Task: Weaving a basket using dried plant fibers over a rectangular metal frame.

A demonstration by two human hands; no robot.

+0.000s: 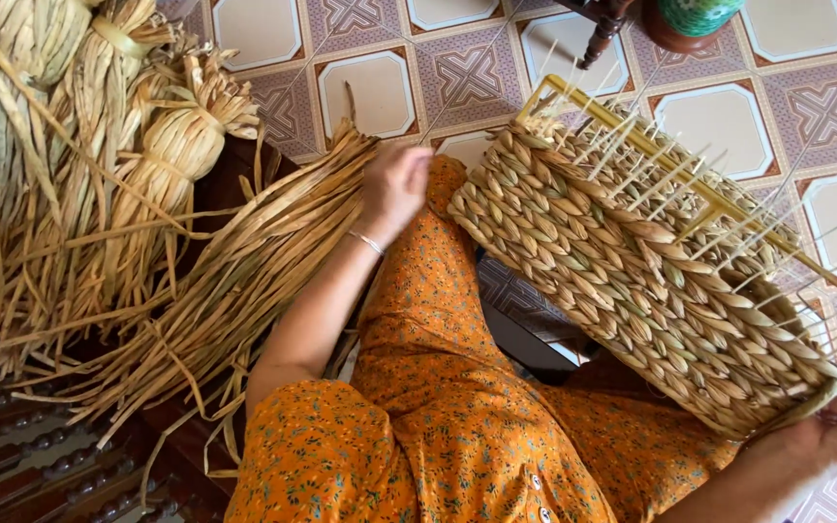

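A half-woven basket of dried plant fibre, built on a yellow wire frame with thin spokes sticking up, lies tilted across my lap. My right hand grips its lower right corner. My left hand reaches out to the left and closes on the end of a long bundle of dried straw strands lying beside my knee. A thin bracelet sits on that wrist. I wear an orange flowered garment.
Tied sheaves of the same dried fibre are piled at the left over a dark wooden bench. Patterned floor tiles spread beyond. A dark furniture leg and a green pot stand at the top.
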